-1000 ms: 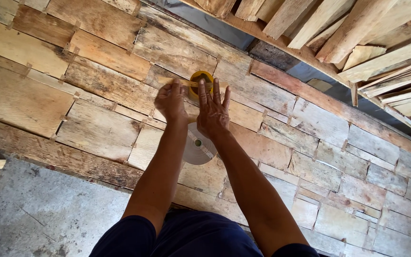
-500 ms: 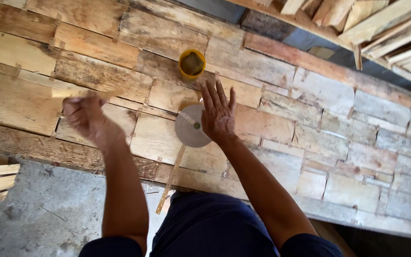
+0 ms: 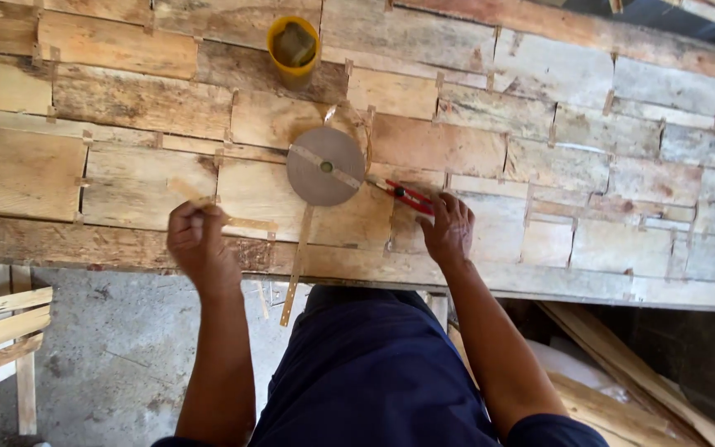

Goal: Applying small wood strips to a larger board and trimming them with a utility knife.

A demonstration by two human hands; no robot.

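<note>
A roll of brown paper tape (image 3: 325,165) lies flat on a bench of pieced wooden veneer sheets (image 3: 539,124), with a loose strip (image 3: 295,265) hanging over the front edge. My left hand (image 3: 200,244) is blurred, near the front edge, and pinches a short piece of tape (image 3: 188,192). My right hand (image 3: 448,228) rests on the sheets to the right of the roll and holds a red-handled knife (image 3: 407,197) whose tip points toward the roll.
A yellow cup (image 3: 294,48) with a sponge or brush inside stands behind the roll. Short tape pieces bridge the sheet joints. Wooden slats (image 3: 2,331) lean at lower left over a concrete floor (image 3: 117,356); boards (image 3: 622,364) lie at lower right.
My left hand came from the cup to the left and down to the front edge with tape. My right hand left the roll and took hold of the knife to its right.
</note>
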